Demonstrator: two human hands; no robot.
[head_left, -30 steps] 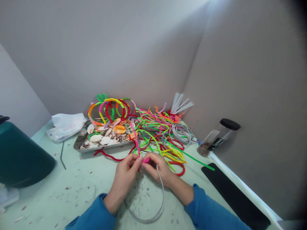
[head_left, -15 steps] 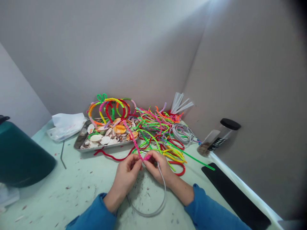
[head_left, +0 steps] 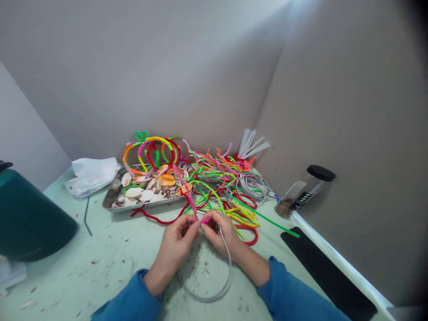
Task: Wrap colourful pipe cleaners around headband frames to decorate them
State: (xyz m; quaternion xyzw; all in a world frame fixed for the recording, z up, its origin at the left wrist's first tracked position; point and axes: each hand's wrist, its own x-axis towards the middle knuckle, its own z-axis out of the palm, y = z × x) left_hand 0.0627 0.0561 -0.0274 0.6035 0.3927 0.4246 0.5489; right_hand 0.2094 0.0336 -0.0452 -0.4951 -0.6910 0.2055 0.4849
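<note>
My left hand (head_left: pixel 179 236) pinches a bright pink pipe cleaner (head_left: pixel 184 187), whose free length rises toward the shell tray. Close beside it, my right hand (head_left: pixel 219 232) is closed on a grey wire hoop (head_left: pixel 214 298) where pink fuzz is wrapped around it. The hoop hangs down in a loop below both hands. Fingertips of the two hands nearly meet, hiding where the pipe cleaner joins the wire.
Shells fill a metal tray (head_left: pixel 150 205), with colourful fuzzy hoops (head_left: pixel 156 139) standing behind. Right of it lie a heap of pipe cleaners (head_left: pixel 217 169) and coiled grey wire (head_left: pixel 256 187). A green container (head_left: pixel 33 218), a clear jar (head_left: pixel 306 191) and a black strip (head_left: pixel 327 272) flank the area.
The pink pipe cleaner's free length has shifted slightly to the right and stands a little more upright. Both hands stay almost in place.
</note>
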